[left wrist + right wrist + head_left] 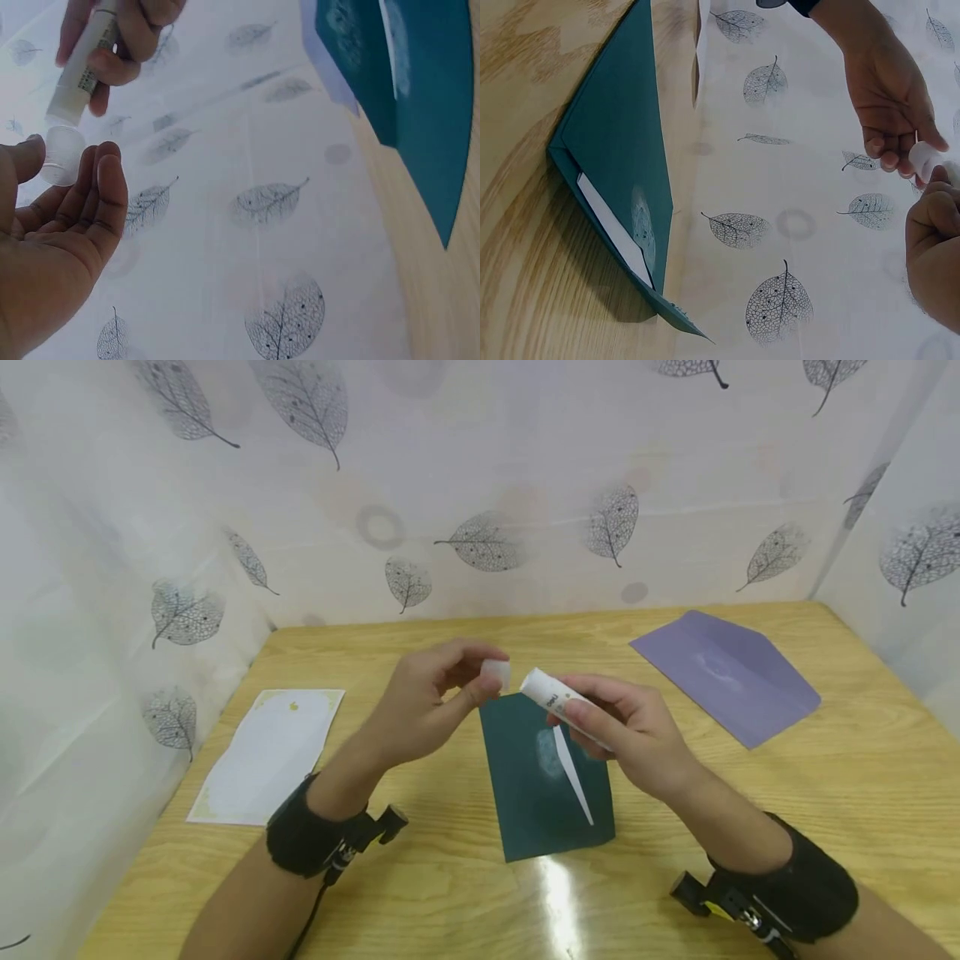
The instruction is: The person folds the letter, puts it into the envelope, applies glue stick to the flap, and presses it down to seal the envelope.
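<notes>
My left hand [427,702] pinches a small translucent white cap [496,675] between thumb and fingers. In my right hand [630,727] is a white glue stick [555,696], gripped round its barrel with its end pointing at the cap. A narrow gap separates cap and stick in the head view; in the left wrist view the cap [63,156] sits just below the stick's end [69,101]. Beneath both hands lies a dark green envelope [525,793], a white paper edge [573,777] showing in its opening. A whitish smear marks the green surface.
A purple envelope [731,677] with a pale smear lies at the back right of the wooden table [420,877]. At the left rests a white sheet with a yellowish border [273,756]. Leaf-patterned cloth [525,460] hangs behind and beside the table.
</notes>
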Tool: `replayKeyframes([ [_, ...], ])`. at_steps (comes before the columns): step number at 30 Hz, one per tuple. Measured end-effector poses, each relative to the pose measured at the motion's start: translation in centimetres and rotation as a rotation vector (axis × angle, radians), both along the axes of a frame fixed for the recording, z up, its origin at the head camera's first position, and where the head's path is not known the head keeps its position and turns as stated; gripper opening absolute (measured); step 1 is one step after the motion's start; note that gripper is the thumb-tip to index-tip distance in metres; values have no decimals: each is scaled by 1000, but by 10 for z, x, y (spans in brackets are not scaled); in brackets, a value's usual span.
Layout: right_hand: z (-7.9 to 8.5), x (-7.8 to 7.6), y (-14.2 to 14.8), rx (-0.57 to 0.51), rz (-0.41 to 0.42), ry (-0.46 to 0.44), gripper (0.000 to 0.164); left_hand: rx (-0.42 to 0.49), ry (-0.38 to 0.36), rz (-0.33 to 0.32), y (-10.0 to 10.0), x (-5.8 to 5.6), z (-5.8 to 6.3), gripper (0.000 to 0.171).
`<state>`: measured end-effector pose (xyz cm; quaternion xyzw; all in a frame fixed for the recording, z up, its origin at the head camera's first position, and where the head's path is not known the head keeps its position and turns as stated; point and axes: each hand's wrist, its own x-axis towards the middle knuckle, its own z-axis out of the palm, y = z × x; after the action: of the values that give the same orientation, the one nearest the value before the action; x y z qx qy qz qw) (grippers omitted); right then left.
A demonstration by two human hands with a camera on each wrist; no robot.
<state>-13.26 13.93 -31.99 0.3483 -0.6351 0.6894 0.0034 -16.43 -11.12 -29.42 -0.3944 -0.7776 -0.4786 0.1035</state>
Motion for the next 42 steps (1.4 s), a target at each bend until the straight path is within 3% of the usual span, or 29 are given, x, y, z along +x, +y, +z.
replayKeyframes([
  [5, -1, -1, -1, -12, 22, 49, 35, 39, -16, -75, 3, 6, 4, 26],
  [18, -2, 1, 1, 19, -16, 84, 35, 15, 10, -73, 8, 14, 7, 29],
  [25, 0, 1, 1, 8, 4, 42, 29, 18, 69, -109, 10, 15, 5, 28],
  [35, 0, 2, 2, 54, 15, 67, 20, 28, 211, -123, 18, 17, -1, 25],
  [42, -1, 3, 2, 105, -37, 113, 11, 47, 241, -122, 25, 15, -12, 38],
])
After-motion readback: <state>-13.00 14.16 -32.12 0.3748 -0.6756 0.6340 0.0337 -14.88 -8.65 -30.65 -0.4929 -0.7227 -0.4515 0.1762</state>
